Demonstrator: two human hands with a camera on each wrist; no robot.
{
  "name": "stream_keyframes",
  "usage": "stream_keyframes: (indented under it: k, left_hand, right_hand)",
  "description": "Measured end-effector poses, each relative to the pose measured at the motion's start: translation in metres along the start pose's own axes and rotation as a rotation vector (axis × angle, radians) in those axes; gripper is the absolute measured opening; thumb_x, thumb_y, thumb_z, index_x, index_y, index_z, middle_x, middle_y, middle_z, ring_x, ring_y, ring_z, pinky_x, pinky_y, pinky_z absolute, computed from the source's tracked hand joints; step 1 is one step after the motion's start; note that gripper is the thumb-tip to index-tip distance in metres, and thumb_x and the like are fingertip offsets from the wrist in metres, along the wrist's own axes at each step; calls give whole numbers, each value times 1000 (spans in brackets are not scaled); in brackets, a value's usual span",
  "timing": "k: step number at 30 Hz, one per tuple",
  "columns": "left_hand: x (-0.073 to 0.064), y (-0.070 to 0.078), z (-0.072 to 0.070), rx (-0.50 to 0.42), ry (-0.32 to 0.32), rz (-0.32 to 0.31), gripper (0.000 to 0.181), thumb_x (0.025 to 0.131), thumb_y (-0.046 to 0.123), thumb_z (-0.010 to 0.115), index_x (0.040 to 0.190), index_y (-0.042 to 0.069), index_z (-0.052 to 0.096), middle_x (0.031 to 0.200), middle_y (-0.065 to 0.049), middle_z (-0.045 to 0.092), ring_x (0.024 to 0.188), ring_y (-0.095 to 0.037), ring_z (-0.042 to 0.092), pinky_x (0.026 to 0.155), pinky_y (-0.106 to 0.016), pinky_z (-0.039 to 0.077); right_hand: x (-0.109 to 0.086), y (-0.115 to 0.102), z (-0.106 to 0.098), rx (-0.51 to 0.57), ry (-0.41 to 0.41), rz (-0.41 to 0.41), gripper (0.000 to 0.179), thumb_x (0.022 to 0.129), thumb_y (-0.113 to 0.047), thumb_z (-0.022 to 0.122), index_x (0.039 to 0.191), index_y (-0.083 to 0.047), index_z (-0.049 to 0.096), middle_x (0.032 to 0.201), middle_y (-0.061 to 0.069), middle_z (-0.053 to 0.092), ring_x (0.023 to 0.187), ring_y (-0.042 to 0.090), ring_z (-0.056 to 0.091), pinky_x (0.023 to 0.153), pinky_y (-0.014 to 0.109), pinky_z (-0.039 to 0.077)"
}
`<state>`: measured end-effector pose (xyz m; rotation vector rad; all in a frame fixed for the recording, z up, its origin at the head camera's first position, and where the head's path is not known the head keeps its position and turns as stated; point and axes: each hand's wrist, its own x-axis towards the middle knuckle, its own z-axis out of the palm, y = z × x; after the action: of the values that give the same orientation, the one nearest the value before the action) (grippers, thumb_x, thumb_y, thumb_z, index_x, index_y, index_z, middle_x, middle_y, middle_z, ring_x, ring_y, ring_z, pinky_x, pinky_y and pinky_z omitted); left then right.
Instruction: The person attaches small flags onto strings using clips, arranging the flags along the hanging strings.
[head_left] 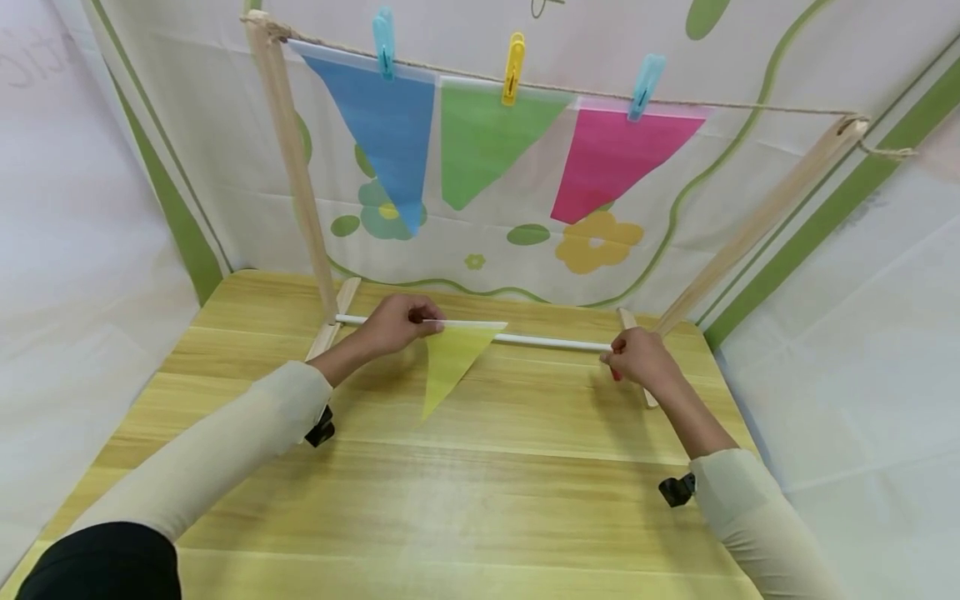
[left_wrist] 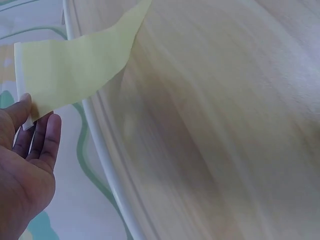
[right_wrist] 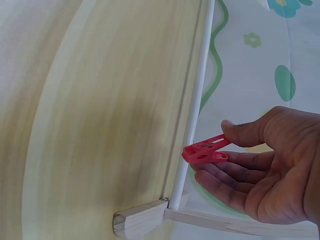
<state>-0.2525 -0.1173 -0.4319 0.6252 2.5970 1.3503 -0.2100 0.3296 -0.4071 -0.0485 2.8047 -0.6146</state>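
Note:
My left hand (head_left: 397, 323) pinches one top corner of a yellow triangular pennant (head_left: 456, 360), whose point hangs down over the table. In the left wrist view the thumb and fingers grip the white top edge of the pennant (left_wrist: 75, 70). A red clothespin (right_wrist: 205, 150) sits between the thumb and fingers of my right hand (right_wrist: 270, 165), its jaws facing away from the palm. From the head view, the right hand (head_left: 643, 358) is by the right end of the white rod (head_left: 555, 342), and only a bit of the red clothespin (head_left: 616, 374) shows.
A twine line (head_left: 757, 106) runs between two wooden posts (head_left: 296, 158). Blue (head_left: 393, 117), green (head_left: 487, 133) and pink pennants (head_left: 622, 154) hang from it, each with a clothespin (head_left: 513, 71). The frame's wooden feet (head_left: 324, 337) stand on the wooden table (head_left: 450, 500), before a patterned cloth.

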Motion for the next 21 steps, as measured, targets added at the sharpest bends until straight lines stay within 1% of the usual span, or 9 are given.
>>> stream_keyframes:
  k: [5,7,9,10,12,16,18,19,21]
  left_hand:
    - [3,8,0,-25,-7,-14,15,112,19,75,121,9,82,112,-10,78,92,-23,64,81,-34,57]
    - [4,11,-1,-31,-7,-16,16,112,19,75,122,9,81,113,-10,78,91,-23,63,79,-33,56]
    - [4,13,-2,-35,-4,-15,16,112,19,74,123,8,81,113,-11,78,91,-23,63,79,-32,56]
    - [5,14,-2,-36,0,-12,16,112,19,75,122,8,81,113,-11,78,91,-23,63,79,-32,56]
    - [5,17,-2,-42,6,-8,16,112,19,75,122,8,81,113,-11,79,92,-24,64,81,-34,58]
    - [7,21,-3,-77,3,17,15,112,20,75,120,8,81,110,-12,79,94,-33,69,87,-50,64]
    - [8,23,-3,-92,-3,25,15,112,21,75,120,9,82,109,-12,79,94,-35,71,88,-54,65]
    - [9,25,-4,-96,-8,31,15,112,21,75,120,10,82,108,-12,79,93,-35,71,87,-52,65]
    - [10,27,-4,-97,-14,42,16,113,21,74,120,9,82,106,-13,78,90,-35,70,82,-44,64]
  right_hand:
    - [2,-2,-5,4,-5,2,40,114,-24,67,83,0,74,61,5,67,57,12,26,57,31,28]
    - [3,-4,-8,3,1,5,39,114,-26,67,86,0,75,66,7,70,61,14,35,61,33,34]
    - [3,-6,-10,3,12,2,38,114,-26,67,86,-1,74,68,8,70,63,16,38,63,35,36]
    - [3,-7,-12,7,15,1,37,114,-27,67,90,-1,74,71,9,72,67,18,45,66,36,40]
    - [2,-9,-16,7,23,0,34,114,-28,68,97,0,75,78,11,75,78,24,58,74,40,49]
    - [0,-14,-23,6,40,-16,35,114,-29,68,115,6,75,90,15,76,88,29,65,77,42,53]
    - [0,-16,-27,1,52,-29,36,114,-28,68,113,7,76,88,15,76,80,27,62,72,39,50]
    - [0,-17,-28,3,58,-33,36,114,-28,69,110,7,76,87,15,76,77,26,59,69,38,47]
    - [-1,-19,-30,4,67,-40,36,114,-29,69,107,5,77,88,17,78,77,26,62,69,36,48]
